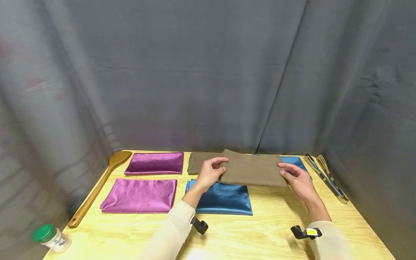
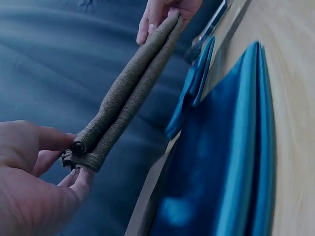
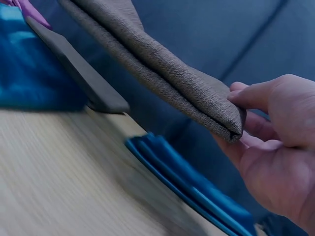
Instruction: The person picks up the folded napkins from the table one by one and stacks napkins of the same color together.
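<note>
Both hands hold a folded brown cloth (image 1: 253, 169) in the air above the table. My left hand (image 1: 208, 174) pinches its left end and my right hand (image 1: 299, 182) pinches the right end, thumb on top in the right wrist view. Seen edge-on in the left wrist view, the brown cloth (image 2: 130, 93) shows thick folded layers. Beneath it on the table lie a folded blue satin cloth (image 1: 224, 198) in front, a second brown cloth (image 1: 203, 160) behind, and another blue cloth (image 1: 294, 161) at the back right, partly hidden by the held one.
Two folded purple cloths, one at the back (image 1: 155, 163) and one in front (image 1: 139, 195), lie on the left. A wooden spoon (image 1: 97, 191) runs along the left edge, near a green-lidded shaker (image 1: 52, 238). Tongs (image 1: 325, 177) lie at the right edge. Grey curtains (image 1: 195, 72) surround the table.
</note>
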`<control>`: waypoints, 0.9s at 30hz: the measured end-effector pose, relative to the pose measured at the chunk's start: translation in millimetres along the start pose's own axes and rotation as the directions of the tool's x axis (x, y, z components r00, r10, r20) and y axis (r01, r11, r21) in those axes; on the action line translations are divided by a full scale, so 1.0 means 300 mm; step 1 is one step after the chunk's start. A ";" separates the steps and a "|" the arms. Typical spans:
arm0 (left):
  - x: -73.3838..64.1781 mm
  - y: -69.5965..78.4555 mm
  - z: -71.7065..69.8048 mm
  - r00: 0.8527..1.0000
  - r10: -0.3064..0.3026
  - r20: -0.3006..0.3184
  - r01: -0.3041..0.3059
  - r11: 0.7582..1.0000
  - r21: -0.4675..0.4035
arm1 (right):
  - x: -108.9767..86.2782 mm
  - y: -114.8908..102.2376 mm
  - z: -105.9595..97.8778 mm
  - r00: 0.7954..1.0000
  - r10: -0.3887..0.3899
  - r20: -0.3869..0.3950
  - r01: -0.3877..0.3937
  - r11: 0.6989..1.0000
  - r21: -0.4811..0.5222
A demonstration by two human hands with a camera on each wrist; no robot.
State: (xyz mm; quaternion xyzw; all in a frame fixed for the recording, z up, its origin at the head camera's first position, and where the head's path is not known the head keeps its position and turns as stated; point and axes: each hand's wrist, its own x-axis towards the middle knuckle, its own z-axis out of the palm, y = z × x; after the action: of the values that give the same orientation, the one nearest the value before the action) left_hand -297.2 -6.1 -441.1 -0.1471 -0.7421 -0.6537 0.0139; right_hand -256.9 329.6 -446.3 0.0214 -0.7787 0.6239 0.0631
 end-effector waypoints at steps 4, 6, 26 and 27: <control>0.013 -0.015 -0.058 0.999 0.007 -0.034 -0.007 1.000 -0.004 | 0.047 0.000 0.066 1.000 0.016 -0.007 -0.016 1.000 -0.002; 0.016 -0.026 -0.085 0.998 -0.004 -0.055 0.004 1.000 0.005 | 0.070 0.002 0.097 1.000 0.017 -0.009 -0.018 1.000 -0.013; 0.081 -0.087 -0.245 0.977 -0.095 -0.191 0.098 0.995 0.006 | 0.223 -0.010 0.281 0.999 0.034 0.032 -0.035 0.999 0.029; 0.088 -0.092 -0.250 0.976 -0.099 -0.196 0.102 0.995 0.004 | 0.229 -0.006 0.287 0.999 0.035 0.030 -0.036 0.999 0.029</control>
State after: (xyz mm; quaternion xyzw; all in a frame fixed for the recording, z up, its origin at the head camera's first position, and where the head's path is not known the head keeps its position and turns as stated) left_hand -341.7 -76.6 -451.2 -0.0446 -0.7483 -0.6596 0.0547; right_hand -331.0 248.3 -454.3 0.0176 -0.7706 0.6358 0.0404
